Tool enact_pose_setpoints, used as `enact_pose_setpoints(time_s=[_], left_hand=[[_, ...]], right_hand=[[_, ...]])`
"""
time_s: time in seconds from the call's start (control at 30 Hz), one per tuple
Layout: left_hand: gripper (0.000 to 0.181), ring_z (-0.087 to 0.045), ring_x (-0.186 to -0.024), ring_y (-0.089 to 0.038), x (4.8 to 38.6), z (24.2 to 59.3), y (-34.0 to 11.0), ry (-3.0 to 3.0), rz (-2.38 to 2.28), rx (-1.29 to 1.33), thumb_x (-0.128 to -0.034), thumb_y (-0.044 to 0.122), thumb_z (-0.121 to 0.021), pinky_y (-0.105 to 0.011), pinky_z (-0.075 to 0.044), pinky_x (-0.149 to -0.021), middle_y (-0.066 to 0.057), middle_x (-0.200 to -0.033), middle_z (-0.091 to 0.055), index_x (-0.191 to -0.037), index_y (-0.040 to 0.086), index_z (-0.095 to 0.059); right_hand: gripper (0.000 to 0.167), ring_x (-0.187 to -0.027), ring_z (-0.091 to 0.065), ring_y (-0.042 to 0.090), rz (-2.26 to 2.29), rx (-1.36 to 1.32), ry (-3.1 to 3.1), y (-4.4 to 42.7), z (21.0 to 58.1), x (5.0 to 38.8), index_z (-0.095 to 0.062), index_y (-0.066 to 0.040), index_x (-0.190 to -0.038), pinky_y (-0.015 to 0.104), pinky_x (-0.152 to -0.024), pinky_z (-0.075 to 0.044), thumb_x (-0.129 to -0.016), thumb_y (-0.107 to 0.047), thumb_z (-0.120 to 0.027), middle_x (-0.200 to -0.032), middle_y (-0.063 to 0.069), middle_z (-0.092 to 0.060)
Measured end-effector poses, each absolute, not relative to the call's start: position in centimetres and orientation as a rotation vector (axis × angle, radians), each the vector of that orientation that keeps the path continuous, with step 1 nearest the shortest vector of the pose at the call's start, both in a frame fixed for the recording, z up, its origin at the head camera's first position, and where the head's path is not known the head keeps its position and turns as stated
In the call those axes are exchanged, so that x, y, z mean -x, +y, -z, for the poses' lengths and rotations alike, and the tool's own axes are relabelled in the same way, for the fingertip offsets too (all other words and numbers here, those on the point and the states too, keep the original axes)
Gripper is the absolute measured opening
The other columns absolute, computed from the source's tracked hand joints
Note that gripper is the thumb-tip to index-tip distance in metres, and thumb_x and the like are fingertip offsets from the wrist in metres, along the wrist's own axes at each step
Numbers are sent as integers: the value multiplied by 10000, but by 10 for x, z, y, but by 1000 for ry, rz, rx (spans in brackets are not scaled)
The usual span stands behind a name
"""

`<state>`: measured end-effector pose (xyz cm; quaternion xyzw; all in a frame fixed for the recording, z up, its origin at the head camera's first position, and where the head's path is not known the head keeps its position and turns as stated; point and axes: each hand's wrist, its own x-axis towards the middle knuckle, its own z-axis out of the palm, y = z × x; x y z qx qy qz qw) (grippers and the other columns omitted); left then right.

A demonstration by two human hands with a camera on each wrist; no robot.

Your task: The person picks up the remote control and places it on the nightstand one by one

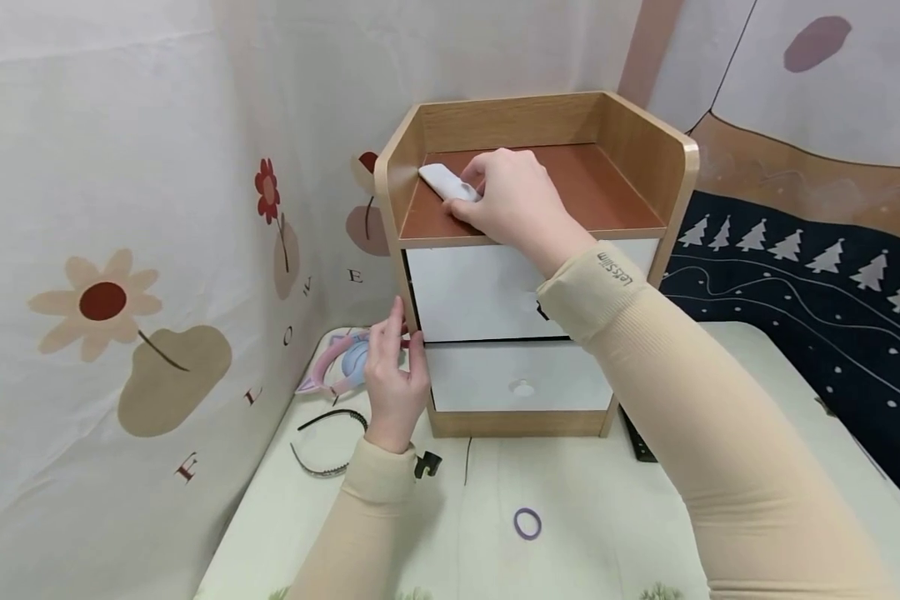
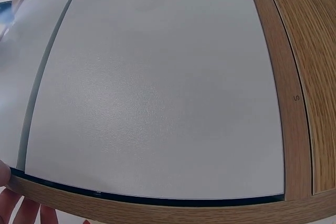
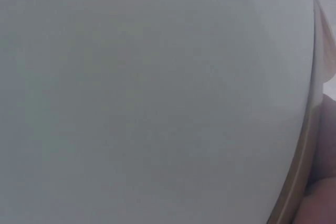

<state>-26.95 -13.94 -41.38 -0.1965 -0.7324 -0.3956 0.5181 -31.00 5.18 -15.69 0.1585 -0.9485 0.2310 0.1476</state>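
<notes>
A small wooden cabinet (image 1: pixel 517 423) with two white drawers stands on the table. On its brown top shelf (image 1: pixel 585 179), toward the left side, the right hand (image 1: pixel 513 196) pinches the near end of a white oblong object (image 1: pixel 442 180) between thumb and fingers. The left hand (image 1: pixel 397 379) rests against the cabinet's lower left side with its fingers extended. In the left wrist view, fingertips (image 2: pixel 26 211) touch the wooden edge beside the white drawer front (image 2: pixel 157 93). A white drawer front (image 3: pixel 157 98) fills most of the right wrist view, with part of the hand at the right edge.
Pink and blue headphones (image 1: pixel 354 358) and a black headband (image 1: pixel 326 472) lie left of the cabinet. A purple ring (image 1: pixel 527 524) lies on the table (image 1: pixel 570 483) in front. A black object (image 1: pixel 640 442) shows partly at the cabinet's right. Patterned cloth hangs behind.
</notes>
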Motion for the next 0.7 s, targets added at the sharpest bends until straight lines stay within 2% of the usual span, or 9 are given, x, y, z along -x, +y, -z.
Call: enact_pose_setpoints(time_s=[0.13, 0.27, 0.53, 0.7], left_hand=[[538, -683, -970, -361, 269, 414, -141, -1752, 944, 469, -1056, 12, -660, -388, -639, -789, -276, -1172, -656, -1582, -15, -548], [545, -681, -963, -361, 269, 415, -141, -1756, 942, 467, -1056, 13, -661, -444, -644, -767, -280, -1178, -652, -1586, -18, -540], [553, -681, -974, -358, 268, 413, -143, -1759, 955, 470, -1057, 17, -664, -272, -602, -834, -278, -1194, -652, -1595, -1, -538], [557, -679, -980, -358, 268, 414, -143, -1761, 965, 470, -1053, 14, -667, -254, -590, -838, -283, -1204, -651, -1595, 0, -538]], right_hand=[[501, -1153, -687, 230, -629, -518, -2747, 49, 154, 313, -737, -145, -1415, 398, -1043, -574, -1016, -446, -767, -1296, 72, -776], [490, -1116, -684, 221, -624, -559, -2740, 49, 155, 316, -743, -156, -1400, 380, -1007, -566, -1018, -462, -765, -1248, 77, -768], [473, -1061, -631, 238, -621, -548, -2723, 48, 159, 316, -739, -162, -1396, 372, -959, -528, -1037, -469, -737, -1198, 74, -725], [467, -1046, -625, 235, -616, -539, -2715, 48, 161, 316, -743, -165, -1389, 369, -944, -523, -1038, -473, -737, -1182, 70, -717]])
